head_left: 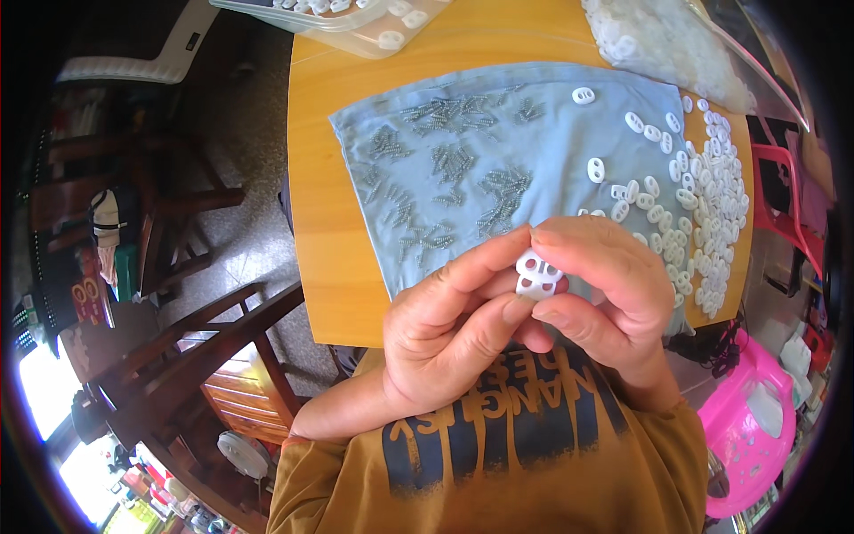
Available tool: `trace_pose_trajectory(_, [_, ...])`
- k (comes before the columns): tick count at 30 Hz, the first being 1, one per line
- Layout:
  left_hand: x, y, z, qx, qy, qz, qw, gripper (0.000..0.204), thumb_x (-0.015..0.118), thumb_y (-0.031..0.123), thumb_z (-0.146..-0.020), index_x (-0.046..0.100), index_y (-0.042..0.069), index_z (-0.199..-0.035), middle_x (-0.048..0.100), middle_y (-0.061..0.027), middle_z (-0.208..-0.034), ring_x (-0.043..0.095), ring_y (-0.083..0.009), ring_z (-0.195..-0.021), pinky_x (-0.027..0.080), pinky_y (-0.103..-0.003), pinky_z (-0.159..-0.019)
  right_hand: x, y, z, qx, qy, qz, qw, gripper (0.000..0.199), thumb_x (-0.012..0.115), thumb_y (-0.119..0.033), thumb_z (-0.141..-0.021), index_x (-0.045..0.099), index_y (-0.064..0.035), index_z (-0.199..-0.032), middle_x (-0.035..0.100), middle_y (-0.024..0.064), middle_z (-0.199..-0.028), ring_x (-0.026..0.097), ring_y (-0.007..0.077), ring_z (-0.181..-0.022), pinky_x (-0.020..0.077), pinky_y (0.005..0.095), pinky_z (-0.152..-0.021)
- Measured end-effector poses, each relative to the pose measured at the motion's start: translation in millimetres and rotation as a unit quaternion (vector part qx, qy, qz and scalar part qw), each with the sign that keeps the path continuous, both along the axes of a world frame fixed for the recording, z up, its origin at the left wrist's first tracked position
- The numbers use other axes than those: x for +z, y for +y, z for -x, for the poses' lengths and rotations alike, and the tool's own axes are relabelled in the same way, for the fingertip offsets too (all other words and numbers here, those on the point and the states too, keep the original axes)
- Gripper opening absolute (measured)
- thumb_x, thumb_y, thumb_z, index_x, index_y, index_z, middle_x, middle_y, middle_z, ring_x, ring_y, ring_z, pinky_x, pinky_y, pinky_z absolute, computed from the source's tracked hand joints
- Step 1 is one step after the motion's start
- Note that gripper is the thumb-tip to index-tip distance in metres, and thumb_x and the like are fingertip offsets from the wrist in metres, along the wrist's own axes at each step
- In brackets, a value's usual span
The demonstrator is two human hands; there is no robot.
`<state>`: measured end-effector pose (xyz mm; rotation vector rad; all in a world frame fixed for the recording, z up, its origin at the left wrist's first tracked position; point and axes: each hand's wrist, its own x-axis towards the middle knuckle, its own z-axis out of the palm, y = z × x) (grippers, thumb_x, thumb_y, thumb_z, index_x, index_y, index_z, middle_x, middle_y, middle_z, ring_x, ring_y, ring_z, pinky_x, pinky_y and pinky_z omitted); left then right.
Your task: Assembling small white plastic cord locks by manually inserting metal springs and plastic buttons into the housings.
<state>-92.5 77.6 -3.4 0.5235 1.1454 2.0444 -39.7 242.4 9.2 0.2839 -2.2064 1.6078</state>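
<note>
While the blue cloth (556, 116) is left spread over the wooden table (322, 267), a small white piece (538, 271) is held up just off the cloth's near edge, in front of the shirt (498, 472). It is pinched by the left hand (440, 329), thumb and forefinger bent tight about it, and it is gripped by the right hand (614, 289) too, the fingers curled in from the other side. How hard it is pressed cannot be told.

The step in hand looks to be the fitting together of two plastic parts; whether a spring is inside is hidden. Steady pressure and straight alignment seem called for next, since a coiled part could easily be sprung loose.

And now the materials! Thin coiled metal springs (452, 162) are scattered in dull grey clusters over the cloth's left half. Across its right side, smooth, glossy white ovals (595, 169) are strewn, each pierced by two holes, and beyond its right edge they are massed in a heap (719, 214) on the bare wood. By the cloth's far right corner a crinkled clear bag (654, 40) is seen, filled with white pieces; past its far left edge, more are kept in a see-through tub (356, 43). The cloth itself is soft, matt and lightly creased.
</note>
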Motion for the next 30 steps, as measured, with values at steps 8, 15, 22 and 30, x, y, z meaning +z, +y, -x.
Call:
trace_pose_trajectory(8, [-4,-2,3,-0.021,0.098,0.010,0.995,0.042,0.048,0.007,-0.093,0.036,-0.007,-0.130,0.060,-0.0206,-0.102,0.062,-0.0185,-0.073,0.053,-0.026,-0.062,-10,-4,-3,0.010,0.043,0.048,0.998,0.035,0.067,-0.001,-0.076,0.057,0.0060,-0.109,0.062,0.0136,-0.089,0.061,0.0202,-0.067,0.0473,0.0264,-0.056])
trace_pose_trajectory(15, [-8,1,-1,0.010,0.051,0.011,0.999,0.037,0.049,0.003,-0.091,0.041,-0.006,-0.127,0.060,-0.0146,-0.100,0.062,-0.0141,-0.073,0.052,-0.024,-0.065,-14,-2,4,-0.010,0.084,0.015,0.996,0.031,0.065,-0.001,-0.079,0.057,0.0067,-0.108,0.061,0.0140,-0.089,0.058,0.0153,-0.061,0.0458,0.0251,-0.051])
trace_pose_trajectory(22, [-10,8,0,0.047,-0.016,-0.019,0.999,0.034,0.048,-0.001,-0.091,0.045,-0.005,-0.124,0.061,-0.0097,-0.096,0.061,-0.0108,-0.076,0.051,-0.022,-0.071,-16,-5,8,-0.015,0.035,0.049,0.998,0.027,0.062,0.000,-0.081,0.057,0.0065,-0.107,0.061,0.0137,-0.089,0.055,0.0123,-0.057,0.0445,0.0238,-0.049])
trace_pose_trajectory(30, [-23,12,4,0.074,0.010,-0.016,0.997,0.032,0.048,-0.002,-0.091,0.046,-0.005,-0.123,0.061,-0.0102,-0.097,0.060,-0.0112,-0.079,0.050,-0.023,-0.072,-25,-7,16,-0.025,0.032,0.069,0.997,0.024,0.059,0.001,-0.084,0.057,0.0069,-0.107,0.062,0.0135,-0.089,0.053,0.0111,-0.053,0.0432,0.0240,-0.047])
